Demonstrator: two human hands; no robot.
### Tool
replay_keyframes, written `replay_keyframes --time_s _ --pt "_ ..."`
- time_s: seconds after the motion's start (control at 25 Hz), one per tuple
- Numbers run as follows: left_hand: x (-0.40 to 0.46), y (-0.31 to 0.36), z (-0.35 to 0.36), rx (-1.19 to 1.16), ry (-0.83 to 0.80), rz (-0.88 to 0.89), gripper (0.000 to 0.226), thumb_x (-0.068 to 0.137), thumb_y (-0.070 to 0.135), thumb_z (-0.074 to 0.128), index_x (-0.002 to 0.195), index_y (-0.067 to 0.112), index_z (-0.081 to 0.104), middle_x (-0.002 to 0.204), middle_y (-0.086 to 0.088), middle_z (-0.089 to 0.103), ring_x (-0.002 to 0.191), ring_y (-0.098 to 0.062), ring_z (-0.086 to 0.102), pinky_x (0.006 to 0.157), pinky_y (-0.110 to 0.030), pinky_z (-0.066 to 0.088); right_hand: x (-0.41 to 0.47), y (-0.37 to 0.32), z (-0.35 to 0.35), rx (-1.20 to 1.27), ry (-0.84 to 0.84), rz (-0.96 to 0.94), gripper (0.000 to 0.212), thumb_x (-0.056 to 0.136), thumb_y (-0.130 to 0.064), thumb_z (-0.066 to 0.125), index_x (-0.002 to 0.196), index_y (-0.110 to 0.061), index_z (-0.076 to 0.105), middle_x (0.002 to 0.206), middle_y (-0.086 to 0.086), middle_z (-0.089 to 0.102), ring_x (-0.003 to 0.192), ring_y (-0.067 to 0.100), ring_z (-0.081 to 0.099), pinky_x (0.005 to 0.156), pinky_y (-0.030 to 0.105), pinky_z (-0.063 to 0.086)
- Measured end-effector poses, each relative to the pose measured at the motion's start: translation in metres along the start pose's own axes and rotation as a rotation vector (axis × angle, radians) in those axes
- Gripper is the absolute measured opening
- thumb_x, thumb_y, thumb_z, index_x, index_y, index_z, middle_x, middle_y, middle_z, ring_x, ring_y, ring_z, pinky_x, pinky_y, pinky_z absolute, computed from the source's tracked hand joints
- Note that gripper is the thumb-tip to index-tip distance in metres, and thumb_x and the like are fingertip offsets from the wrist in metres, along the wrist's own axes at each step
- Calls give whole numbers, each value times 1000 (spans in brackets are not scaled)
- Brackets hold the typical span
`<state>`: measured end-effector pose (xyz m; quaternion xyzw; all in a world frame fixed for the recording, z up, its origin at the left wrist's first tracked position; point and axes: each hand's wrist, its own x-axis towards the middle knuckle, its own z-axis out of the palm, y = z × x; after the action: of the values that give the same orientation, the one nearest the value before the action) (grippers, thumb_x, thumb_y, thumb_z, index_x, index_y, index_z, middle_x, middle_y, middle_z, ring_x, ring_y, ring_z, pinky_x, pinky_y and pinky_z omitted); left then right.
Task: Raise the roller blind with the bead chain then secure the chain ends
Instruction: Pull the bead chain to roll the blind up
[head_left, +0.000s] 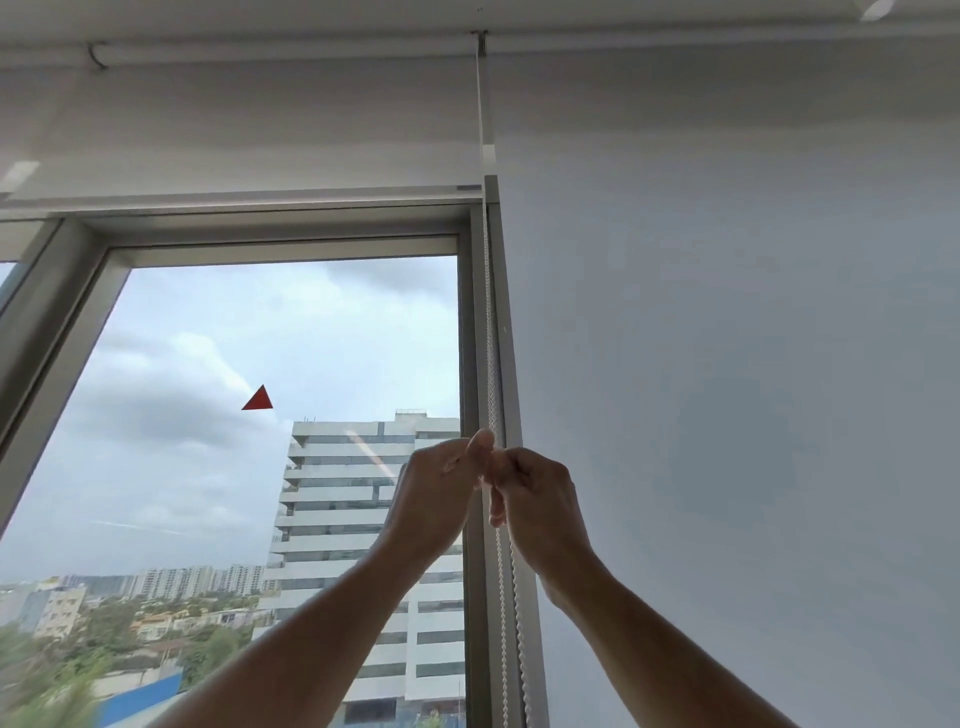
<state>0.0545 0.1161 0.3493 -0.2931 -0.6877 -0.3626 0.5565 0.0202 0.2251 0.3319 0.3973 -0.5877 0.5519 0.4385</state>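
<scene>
The bead chain (489, 332) hangs with its long axis vertical, running from the bracket (481, 41) at the ceiling straight down the grey window post (506, 312) and out of view at the bottom. Below your hands the chain shows as two white strands side by side against the post. The raised roller blind (234, 135) lies to the left of the chain, its bottom bar (249, 196) horizontal above the glass; a second blind (727, 364) to the right of the chain hangs fully down. Your left hand (436, 499) reaches up from the left of the chain, wrist bent, thumb and fingers pinched closed on the chain. Your right hand (540, 499) reaches up from the right, fingers curled closed around the chain just beside the left thumb; the two hands touch at the chain.
</scene>
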Motion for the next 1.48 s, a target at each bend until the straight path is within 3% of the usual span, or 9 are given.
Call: replay_keyframes --time_s 0.12,0.28,0.48,0.68,0.8,0.88,1.08,1.32,1.48 --pt "15 10 5 -39 7 -141 42 93 46 53 78 14 74 75 1 75 70 -9 70 65 -27 53 -17 7 3 15 -28 24 40 102 -16 50 64 -13 61 44 -10 56 43 2 53 61 15 48" --pt "17 10 11 -112 40 -257 27 93 24 64 69 14 74 59 4 72 50 2 63 49 -12 45 -26 12 -3 49 -74 51 36 100 -13 49 66 -16 61 46 -3 57 46 3 52 60 20 48" --pt "8 12 13 -59 71 -193 23 90 26 66 72 16 75 63 6 73 57 -3 68 51 -8 47 -28 11 -13 212 -91 95 50 94 -50 46 68 -16 72 59 4 72 52 8 65 56 11 48" --pt "-14 10 25 70 44 -59 25 91 28 65 72 18 78 62 7 73 59 -7 70 61 -15 53 -9 13 -19 111 122 175 54 96 -57 35 71 -21 67 60 2 71 52 6 65 59 18 46" --pt "-27 6 23 52 58 -54 25 90 30 65 73 18 78 62 8 74 63 -7 71 67 -19 54 2 5 -21 74 109 219 44 98 -55 39 82 -23 65 66 -3 70 62 7 68 64 20 47" --pt "-34 5 23 29 42 -67 26 90 31 65 69 21 76 60 8 73 61 -7 70 68 -21 54 10 -3 -22 105 29 219 40 99 -48 45 84 -19 67 64 -7 67 58 3 66 61 21 49" --pt "-50 1 23 -1 46 -73 26 91 27 64 68 23 74 62 12 73 60 -6 69 67 -29 56 15 -15 -16 120 -39 185 24 100 -14 52 82 -15 69 54 -6 63 44 1 57 46 17 45" --pt "-55 -10 20 -44 -3 -38 15 91 23 65 82 25 77 72 13 76 71 -4 72 69 -14 54 4 -12 -11 184 -46 220 13 98 -20 59 94 -23 70 60 -8 67 47 4 63 39 20 45" --pt "-68 -29 20 -84 -51 -82 12 89 17 69 87 22 79 76 8 78 75 -8 73 75 -23 58 -12 2 -8 122 -105 235 10 97 -22 62 100 -26 70 69 -5 74 53 7 69 40 21 47"
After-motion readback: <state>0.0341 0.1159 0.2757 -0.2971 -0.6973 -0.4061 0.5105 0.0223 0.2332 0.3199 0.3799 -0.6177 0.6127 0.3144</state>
